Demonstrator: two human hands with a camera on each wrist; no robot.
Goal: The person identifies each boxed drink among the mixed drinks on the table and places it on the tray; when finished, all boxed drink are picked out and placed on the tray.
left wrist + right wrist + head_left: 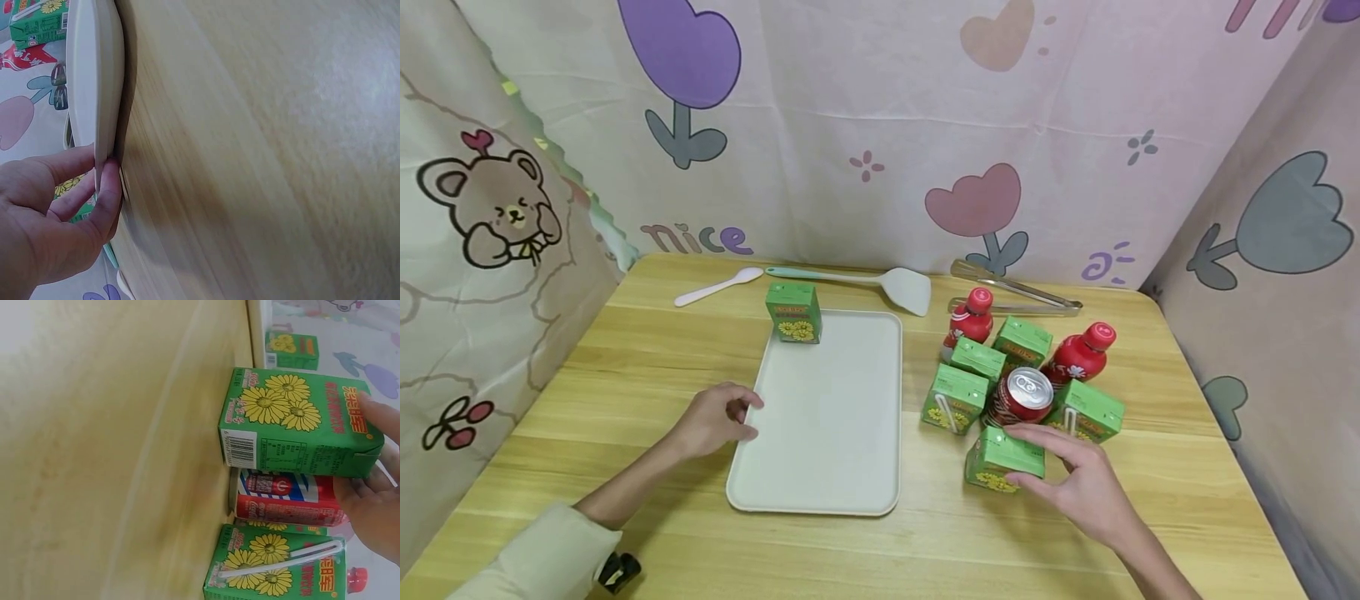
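Note:
My left hand (711,422) pinches the left rim of a cream rectangular tray (831,425), thumb and fingers on either side of the edge in the left wrist view. A green drink carton (795,315) with yellow flowers stands upright at the tray's far left corner. To the right of the tray, my right hand (1090,483) grips the upper part of the nearest green drink carton (281,419) between thumb and fingers. Right behind that carton stands a red soda can (1028,392), partly covered by it in the right wrist view.
More green cartons (955,400) and two red bottles (1077,354) crowd around the can. Along the back of the wooden table (625,375) lie a pale spoon (718,286), a spatula (906,289) and metal tongs (1022,287). Patterned cloth hangs behind and at both sides.

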